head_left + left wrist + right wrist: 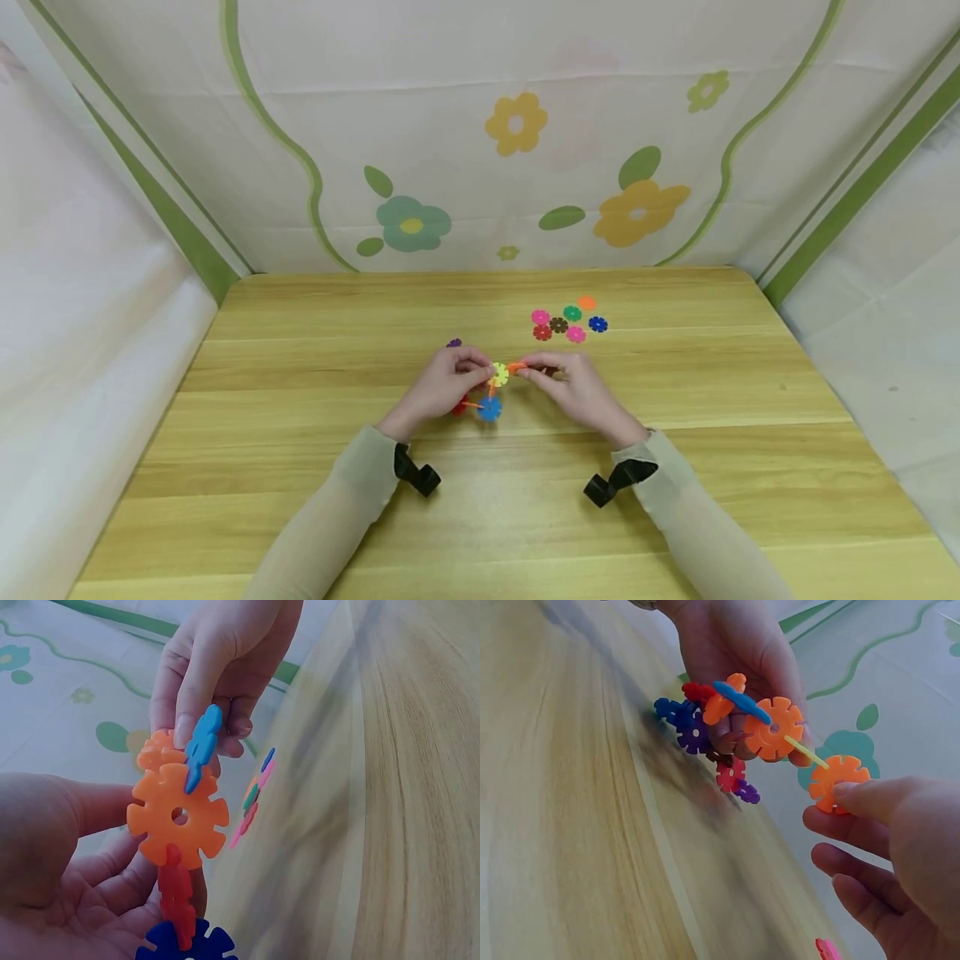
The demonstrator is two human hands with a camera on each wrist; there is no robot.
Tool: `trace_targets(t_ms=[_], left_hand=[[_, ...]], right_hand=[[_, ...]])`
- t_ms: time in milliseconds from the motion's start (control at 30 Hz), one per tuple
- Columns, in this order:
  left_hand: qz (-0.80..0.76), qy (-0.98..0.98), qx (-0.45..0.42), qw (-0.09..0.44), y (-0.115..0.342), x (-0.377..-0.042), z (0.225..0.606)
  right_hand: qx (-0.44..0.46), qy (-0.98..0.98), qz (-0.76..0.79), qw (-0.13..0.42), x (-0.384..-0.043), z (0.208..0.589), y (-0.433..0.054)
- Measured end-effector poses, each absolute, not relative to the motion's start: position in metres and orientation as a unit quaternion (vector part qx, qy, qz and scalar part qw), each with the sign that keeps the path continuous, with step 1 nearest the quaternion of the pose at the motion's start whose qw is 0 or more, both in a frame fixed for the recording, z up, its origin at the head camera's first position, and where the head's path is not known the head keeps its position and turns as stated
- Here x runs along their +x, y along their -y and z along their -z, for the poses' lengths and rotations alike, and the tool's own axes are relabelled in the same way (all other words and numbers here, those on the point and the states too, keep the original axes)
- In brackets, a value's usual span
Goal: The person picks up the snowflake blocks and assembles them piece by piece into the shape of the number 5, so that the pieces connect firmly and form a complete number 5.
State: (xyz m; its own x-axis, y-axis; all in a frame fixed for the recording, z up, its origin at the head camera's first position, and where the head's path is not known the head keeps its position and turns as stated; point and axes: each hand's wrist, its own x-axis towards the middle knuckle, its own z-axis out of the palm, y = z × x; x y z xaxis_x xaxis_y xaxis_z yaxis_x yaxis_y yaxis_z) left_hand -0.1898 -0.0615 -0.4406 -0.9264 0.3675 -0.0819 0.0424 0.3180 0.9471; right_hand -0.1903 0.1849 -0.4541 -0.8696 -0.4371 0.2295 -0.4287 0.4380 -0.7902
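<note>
My left hand (pixel 442 385) grips a linked chain of notched plastic snowflake discs. A yellow disc (pixel 499 374) and a light blue disc (pixel 490 408) stand out beside its fingers in the head view. Between thumb and forefinger, my right hand (pixel 573 390) pinches an orange disc (pixel 827 778) at the chain's end. The yellow disc, edge-on in the right wrist view, links it to another orange disc (pixel 775 741). Purple (pixel 694 735), red and dark blue discs hang from the chain near the left hand. The left fingers hide part of it.
Several loose discs lie farther back on the wooden table (pixel 360 317), among them a green disc (pixel 572 313), a brown disc (pixel 558 325) and a dark blue disc (pixel 597 324). A flower-printed cloth (pixel 465 175) rises behind the table's back edge.
</note>
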Motion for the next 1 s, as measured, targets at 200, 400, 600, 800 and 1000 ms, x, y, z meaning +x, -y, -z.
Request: trace_targets(t_ms=[200,400,600,800,1000], left_hand=[[-0.558,-0.808,0.134,0.133,0.0614,-0.19,0.4389],[-0.558,-0.809,0.13,0.135,0.0616,-0.1895,0.4373],[-0.566,-0.801,0.128,0.15,0.0622,-0.1902,0.4386],[-0.579,-0.79,0.116,0.164,0.0649,-0.1901,0.4384],[-0.572,-0.794,0.12,0.167,0.066,-0.1906,0.4391]], right_hand=[[-0.271,-0.85,0.452,-0.009,-0.1903,0.4559,-0.1836],[-0.28,-0.851,0.443,-0.013,-0.1906,0.4565,-0.1828],[-0.313,-0.848,0.428,-0.023,-0.1916,0.4527,-0.1825],[-0.312,-0.835,0.453,-0.007,-0.1922,0.4524,-0.1819],[-0.335,-0.835,0.436,-0.029,-0.1915,0.4532,-0.1809]])
